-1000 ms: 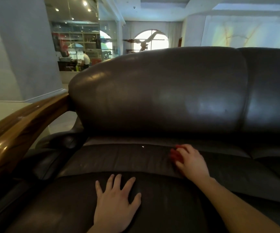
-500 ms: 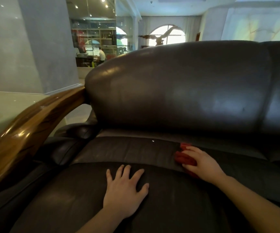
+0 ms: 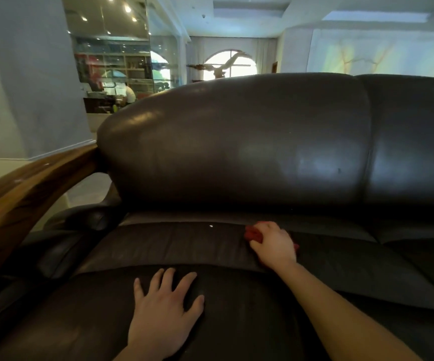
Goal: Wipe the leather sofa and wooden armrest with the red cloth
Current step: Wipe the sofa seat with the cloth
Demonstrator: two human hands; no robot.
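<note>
Right hand: we see our right hand point(image 3: 273, 246) reaching forward over the seat, fingers curled and closed around the crumpled red cloth point(image 3: 253, 234); the palm faces down and the bare forearm runs back toward the lower right of the view
Red cloth: bunched small under the right hand, with folds showing at the fingertips on the left and a sliver of red at the hand's right edge; it presses on the rear part of the seat, just in front of the crease where seat meets backrest
Left hand: our left hand point(image 3: 163, 313) lies flat on the front of the seat, palm down, fingers spread wide and holding nothing; it sits nearer to us than the right hand and well apart from the cloth
Sofa: the dark brown glossy leather sofa point(image 3: 236, 152) fills most of the view; its rounded backrest cushion rises behind both hands, with a second cushion beside it on the right (a vertical seam divides the two)
Seat: the dark leather seat cushion point(image 3: 174, 246) bears both hands; a tiny white speck point(image 3: 211, 226) rests on it to the left of the cloth, near the back crease
Armrest: the curved polished brown wooden armrest point(image 3: 28, 188) sweeps along the left side and meets the backrest's left edge; neither hand touches it
Background: a pale grey wall point(image 3: 28, 87) stands behind the armrest; farther back an arched bright window point(image 3: 230, 65) shows above the backrest
</note>
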